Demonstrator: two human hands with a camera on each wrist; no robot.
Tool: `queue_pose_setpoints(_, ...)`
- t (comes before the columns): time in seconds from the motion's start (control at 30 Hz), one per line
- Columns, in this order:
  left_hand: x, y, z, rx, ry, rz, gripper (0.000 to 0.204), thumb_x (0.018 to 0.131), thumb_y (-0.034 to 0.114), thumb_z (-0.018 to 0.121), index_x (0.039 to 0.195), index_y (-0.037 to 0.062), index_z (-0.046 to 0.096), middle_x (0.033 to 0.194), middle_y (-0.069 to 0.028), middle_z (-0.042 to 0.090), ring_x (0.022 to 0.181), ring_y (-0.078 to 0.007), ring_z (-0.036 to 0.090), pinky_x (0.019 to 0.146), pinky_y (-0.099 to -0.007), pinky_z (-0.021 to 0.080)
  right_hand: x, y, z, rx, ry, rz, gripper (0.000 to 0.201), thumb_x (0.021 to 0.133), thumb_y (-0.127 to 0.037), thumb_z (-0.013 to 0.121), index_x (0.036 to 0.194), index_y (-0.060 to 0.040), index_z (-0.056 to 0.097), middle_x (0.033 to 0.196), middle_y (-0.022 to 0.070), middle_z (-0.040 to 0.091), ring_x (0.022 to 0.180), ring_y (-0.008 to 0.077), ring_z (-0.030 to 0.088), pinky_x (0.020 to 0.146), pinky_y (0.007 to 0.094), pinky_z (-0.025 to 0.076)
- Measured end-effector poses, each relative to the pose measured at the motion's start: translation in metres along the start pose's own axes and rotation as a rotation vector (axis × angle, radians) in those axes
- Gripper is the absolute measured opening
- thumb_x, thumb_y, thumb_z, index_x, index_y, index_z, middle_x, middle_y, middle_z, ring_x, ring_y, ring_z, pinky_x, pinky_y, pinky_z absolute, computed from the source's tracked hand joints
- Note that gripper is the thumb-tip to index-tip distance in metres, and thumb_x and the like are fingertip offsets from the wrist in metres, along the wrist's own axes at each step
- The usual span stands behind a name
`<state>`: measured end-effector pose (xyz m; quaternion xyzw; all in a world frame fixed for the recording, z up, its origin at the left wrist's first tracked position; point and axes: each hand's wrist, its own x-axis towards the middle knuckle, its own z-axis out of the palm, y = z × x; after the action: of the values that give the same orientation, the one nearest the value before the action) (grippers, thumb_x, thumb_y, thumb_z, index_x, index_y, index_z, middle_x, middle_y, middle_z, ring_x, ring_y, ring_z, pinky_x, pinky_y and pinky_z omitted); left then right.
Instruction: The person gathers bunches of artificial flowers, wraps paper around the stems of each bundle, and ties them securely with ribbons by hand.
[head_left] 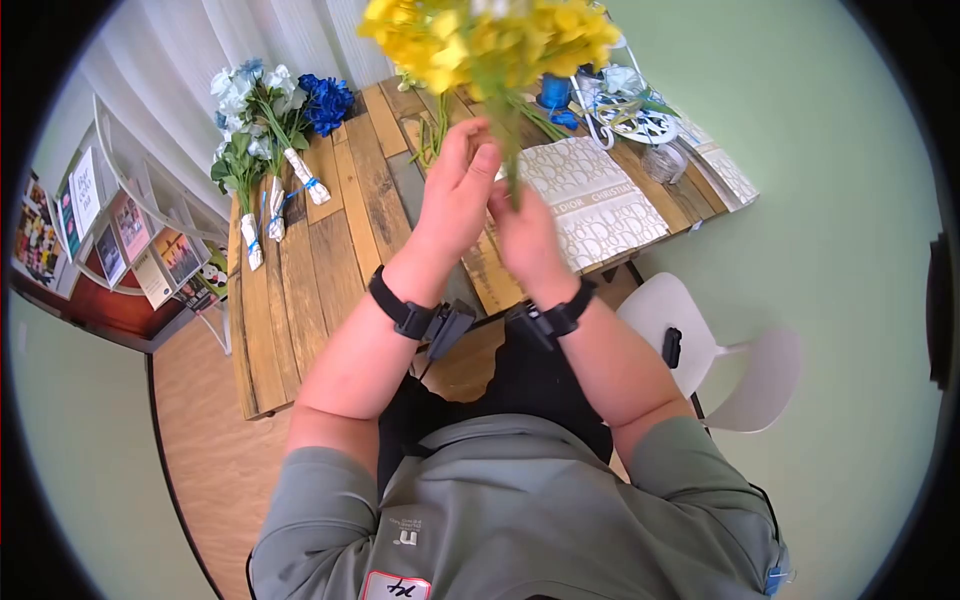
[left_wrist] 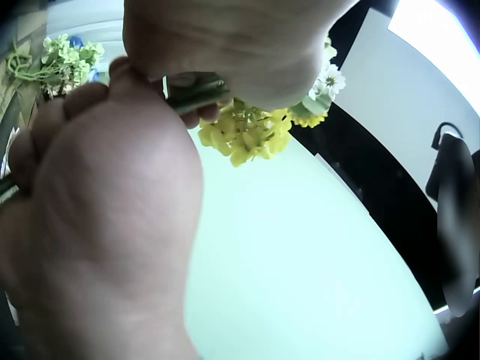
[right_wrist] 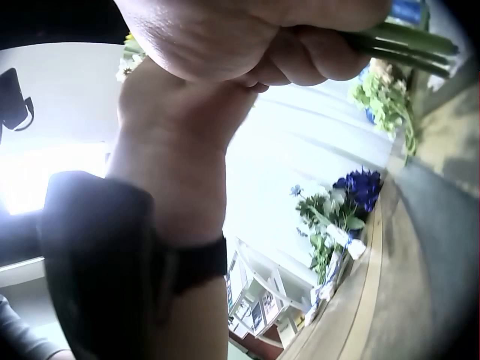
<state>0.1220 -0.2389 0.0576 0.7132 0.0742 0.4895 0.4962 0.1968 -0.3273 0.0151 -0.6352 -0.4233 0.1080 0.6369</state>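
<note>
Several stems [right_wrist: 405,39] run through the right hand [head_left: 527,238] (yellow blooms [head_left: 450,48] beyond).

A counter of mixed-brown wooden planks [head_left: 335,255] stands before pleated white curtains [head_left: 180,60] and a pale green wall [head_left: 820,200]. Beside it are a white moulded chair [head_left: 645,312] and a curved white magazine rack [head_left: 155,207], with light wood-look flooring [head_left: 185,430] below. The glare [right_wrist: 67,180] is possibly a ceiling light.

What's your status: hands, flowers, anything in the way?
Right hand grips stems near lower ends. Left hand nearer the blooms, grip unclear. Yellow flowers raised above wooden table. Nothing evident in the way.
</note>
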Motion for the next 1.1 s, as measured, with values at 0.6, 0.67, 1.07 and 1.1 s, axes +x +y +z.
queue_pose_setpoints(0.6, -0.024, -0.102, 0.058, 0.649, -1.047, 0.247, 0.035, 0.077, 0.019, 0.073, 0.110, 0.0069, 0.073, 0.118, -0.0128, 0.066, 0.112, -0.0332, 0.061, 0.099, -0.0411, 0.049, 0.027, -0.006, -0.159, 0.127, 0.163, 0.047, 0.014, 0.102, -0.017, 0.058, 0.103, -0.0041, 0.064, 0.072, -0.0067, 0.050, 0.063, 0.0033, 0.041, 0.058, 0.0229, 0.036)
queue_pose_setpoints(0.67, -0.024, -0.106, 0.058, 0.633, -1.011, 0.331, 0.031, 0.076, 0.019, 0.071, 0.105, 0.0083, 0.074, 0.108, -0.0117, 0.069, 0.105, -0.0327, 0.064, 0.093, -0.0418, 0.051, 0.028, -0.004, -0.160, 0.153, 0.157, 0.028, 0.014, 0.102, -0.017, 0.058, 0.102, -0.0043, 0.064, 0.070, -0.0069, 0.049, 0.061, 0.0030, 0.041, 0.056, 0.0224, 0.035)
queue_pose_setpoints(1.07, -0.004, -0.132, 0.072, 0.718, -1.068, 0.309, 0.022, 0.080, 0.012, 0.064, 0.100, 0.0045, 0.070, 0.101, -0.0150, 0.068, 0.097, -0.0370, 0.065, 0.087, -0.0444, 0.051, 0.026, -0.015, -0.144, 0.291, 0.093, 0.038, 0.014, 0.104, -0.018, 0.057, 0.103, -0.0051, 0.060, 0.064, -0.0067, 0.046, 0.052, 0.0031, 0.039, 0.048, 0.0213, 0.031)
queue_pose_setpoints(1.1, 0.001, -0.128, 0.071, 0.695, -1.098, 0.213, 0.022, 0.082, 0.014, 0.066, 0.102, 0.0039, 0.070, 0.103, -0.0157, 0.068, 0.098, -0.0371, 0.065, 0.087, -0.0433, 0.051, 0.027, -0.016, -0.141, 0.318, 0.092, 0.049, 0.014, 0.104, -0.018, 0.056, 0.103, -0.0051, 0.060, 0.063, -0.0069, 0.045, 0.052, 0.0030, 0.038, 0.048, 0.0211, 0.030)
